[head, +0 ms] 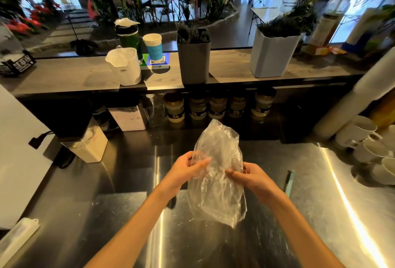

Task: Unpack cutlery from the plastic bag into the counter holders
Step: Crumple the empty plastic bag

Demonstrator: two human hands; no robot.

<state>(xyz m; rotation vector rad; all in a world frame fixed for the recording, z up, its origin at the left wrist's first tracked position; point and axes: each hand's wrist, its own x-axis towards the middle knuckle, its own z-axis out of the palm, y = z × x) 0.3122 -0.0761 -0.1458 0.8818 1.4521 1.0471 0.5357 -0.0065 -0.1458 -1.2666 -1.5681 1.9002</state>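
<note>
1. Clear plastic bag held up over the steel worktop, pinched at mid-height between two hands, crinkled and see-through, nothing clearly visible inside.
2. Left hand gripping the bag's left edge, fingers curled round the film, thumb laid across the front.
3. Right hand pinching the bag's right side, fingertips pressed together on a fold of the plastic.
4. Top of the bag standing above both hands, lower part hanging below them, just above the worktop, contact with it not clear.
5. Beyond the hands, on the raised wooden counter: dark grey holder straight ahead, filled with dark cutlery standing upright.
6. Further right on the same counter, well apart from the grey one: pale holder, also packed with dark cutlery, tips bristling above its rim.
7. Left of the grey holder: white jug lined with thin plastic, contents not visible; blue-and-white paper cup behind it; green bottle with white wrapped items on top.
8. Under the counter, in shadow: row of jars with pale contents and dark labels.
9. Right edge of the worktop: stacked white cups, lying on their sides.
10. Near the right hand, lying flat on the steel: one thin dark item, too blurred to identify.
</note>
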